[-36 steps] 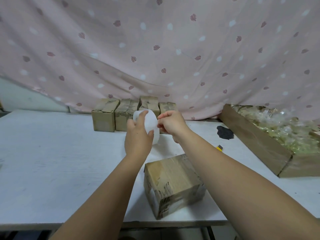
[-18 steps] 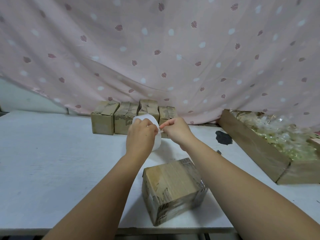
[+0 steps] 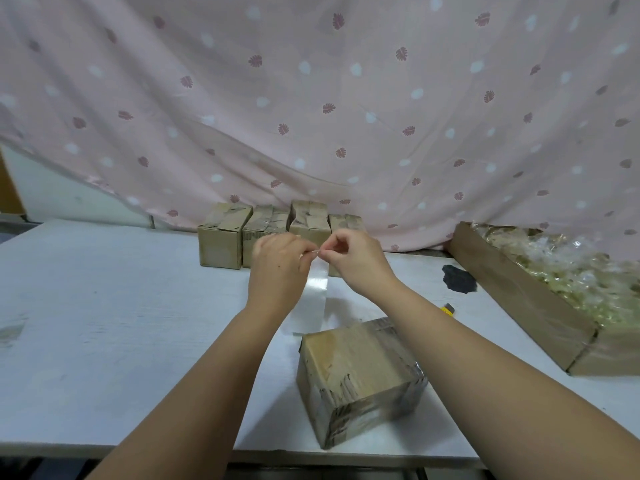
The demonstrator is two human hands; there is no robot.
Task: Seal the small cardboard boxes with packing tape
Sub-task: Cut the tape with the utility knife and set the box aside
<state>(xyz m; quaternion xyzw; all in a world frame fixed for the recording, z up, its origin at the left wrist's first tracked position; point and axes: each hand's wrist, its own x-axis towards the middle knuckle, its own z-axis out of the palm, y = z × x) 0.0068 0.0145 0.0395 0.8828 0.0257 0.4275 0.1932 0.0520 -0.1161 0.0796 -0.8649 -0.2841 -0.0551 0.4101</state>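
two grips, one tape strip, five boxes

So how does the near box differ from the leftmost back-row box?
Place: near box alone at the front; leftmost back-row box lined up by the curtain. Pose: near box skewed on the table; leftmost back-row box roughly square to its edge. Both are brown cardboard.

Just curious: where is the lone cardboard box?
In the head view, the lone box sits near the table's front edge, right of centre, partly under the right forearm.
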